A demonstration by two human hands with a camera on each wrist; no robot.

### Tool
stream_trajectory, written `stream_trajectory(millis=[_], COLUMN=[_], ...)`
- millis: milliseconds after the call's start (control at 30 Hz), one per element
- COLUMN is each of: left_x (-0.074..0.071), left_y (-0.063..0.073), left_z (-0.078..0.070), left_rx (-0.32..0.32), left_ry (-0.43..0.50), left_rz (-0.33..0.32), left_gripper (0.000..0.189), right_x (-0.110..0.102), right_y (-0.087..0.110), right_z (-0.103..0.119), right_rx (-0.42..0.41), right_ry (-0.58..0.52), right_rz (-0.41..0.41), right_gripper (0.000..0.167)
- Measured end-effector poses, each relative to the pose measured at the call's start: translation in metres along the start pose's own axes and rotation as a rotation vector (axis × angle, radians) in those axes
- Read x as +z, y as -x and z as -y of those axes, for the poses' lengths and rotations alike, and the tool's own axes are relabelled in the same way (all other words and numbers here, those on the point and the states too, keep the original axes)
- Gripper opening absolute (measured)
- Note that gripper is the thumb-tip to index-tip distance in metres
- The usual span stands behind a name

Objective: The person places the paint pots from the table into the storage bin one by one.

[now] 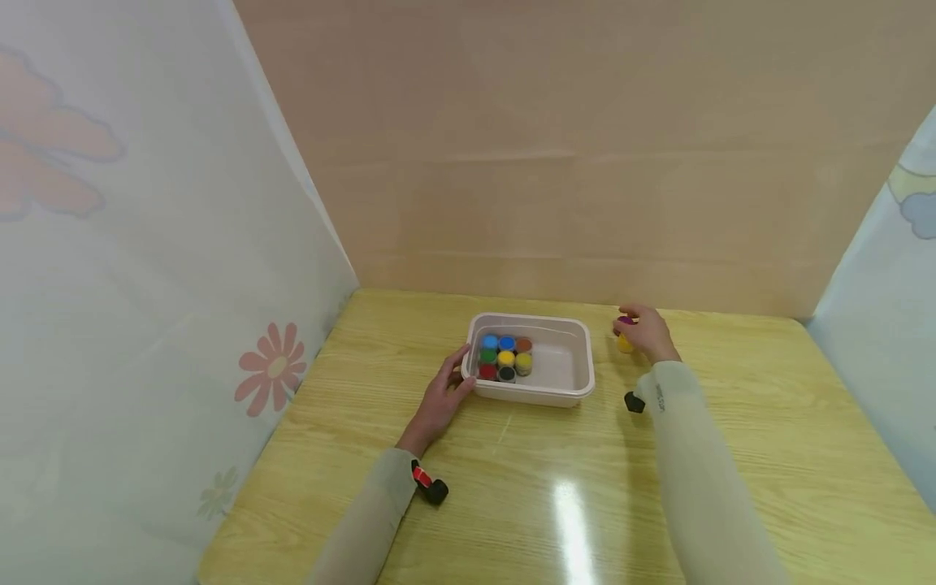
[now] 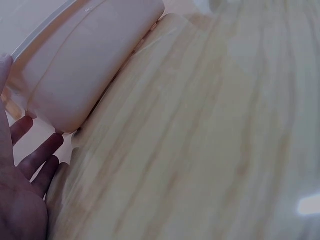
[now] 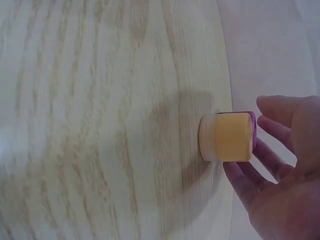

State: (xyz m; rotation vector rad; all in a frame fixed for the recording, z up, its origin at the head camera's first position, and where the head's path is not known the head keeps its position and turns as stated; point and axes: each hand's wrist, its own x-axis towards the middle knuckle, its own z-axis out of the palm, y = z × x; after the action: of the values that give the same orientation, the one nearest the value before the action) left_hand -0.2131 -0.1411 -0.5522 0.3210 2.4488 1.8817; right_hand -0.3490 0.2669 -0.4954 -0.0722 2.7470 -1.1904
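Note:
My left hand (image 1: 439, 396) rests against the left end of a white plastic tub (image 1: 537, 394), thumb near the front rim. In the left wrist view its fingers (image 2: 42, 152) lie fairly straight by the tub's corner. Inside the tub's left half, several small paint jars stand in rows, among them a blue jar (image 1: 507, 344), a green jar (image 1: 487, 356) and a black jar (image 1: 506, 374). To the tub's right, my right hand (image 1: 651, 331) reaches around a purple jar (image 1: 625, 322), mostly hidden behind an orange jar (image 3: 233, 137) in the right wrist view. The thumb is apart from both jars.
The wood-grain table (image 1: 512, 471) extends in front of the tub and on both sides. Its back edge meets a brown paper backdrop (image 1: 570, 203). A patterned white sheet (image 1: 168, 244) hangs at the left, another sheet (image 1: 885, 325) at the right.

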Motion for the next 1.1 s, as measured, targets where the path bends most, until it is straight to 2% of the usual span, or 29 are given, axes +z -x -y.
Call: stream_trajectory(millis=[300, 500, 667, 800, 1100], left_x=[-0.001, -0.001, 0.000, 0.001, 0.000], left_y=[-0.001, 0.000, 0.001, 0.002, 0.002], left_z=[-0.001, -0.001, -0.001, -0.001, -0.001], left_rx=[0.012, 0.006, 0.002, -0.003, -0.001], left_ry=[-0.015, -0.023, -0.011, -0.009, -0.021], left_rz=[-0.009, -0.008, -0.001, -0.001, -0.008], left_gripper=[0.058, 0.058, 0.058, 0.057, 0.057], right_x=[0.004, 0.006, 0.005, 0.003, -0.009], right_y=[-0.008, -0.009, -0.007, -0.003, 0.004], right_z=[0.000, -0.001, -0.002, 0.002, 0.013], right_rx=[0.019, 0.045, 0.045, 0.053, -0.014], right_ry=[0.087, 0.068, 0.068, 0.022, -0.027], right_rz=[-0.050, -0.058, -0.106, -0.139, -0.173], right_gripper=[0.047, 0.046, 0.046, 0.046, 0.048])
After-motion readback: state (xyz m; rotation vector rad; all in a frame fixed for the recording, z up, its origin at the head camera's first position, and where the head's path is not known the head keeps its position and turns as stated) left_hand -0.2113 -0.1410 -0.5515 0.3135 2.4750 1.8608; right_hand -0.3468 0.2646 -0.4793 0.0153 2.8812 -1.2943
